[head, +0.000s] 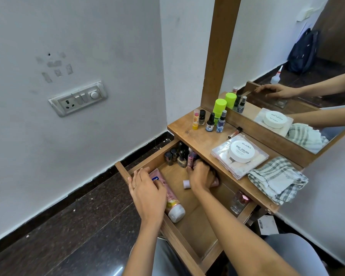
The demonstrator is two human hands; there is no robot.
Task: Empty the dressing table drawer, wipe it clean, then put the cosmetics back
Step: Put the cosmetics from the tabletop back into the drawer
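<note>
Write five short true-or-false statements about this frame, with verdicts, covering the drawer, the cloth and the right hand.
1. The drawer is pulled open. True.
2. The striped cloth lies inside the drawer. False: it lies folded on the tabletop, beside the clear case.
3. The white tub marked "nail polish" sits on the clear case. True.
4. The drawer holds nothing. False: a pink tube and a cluster of small bottles are in it.
5. The right hand rests on the tabletop. False: it reaches down into the drawer, next to the small bottles.
</note>
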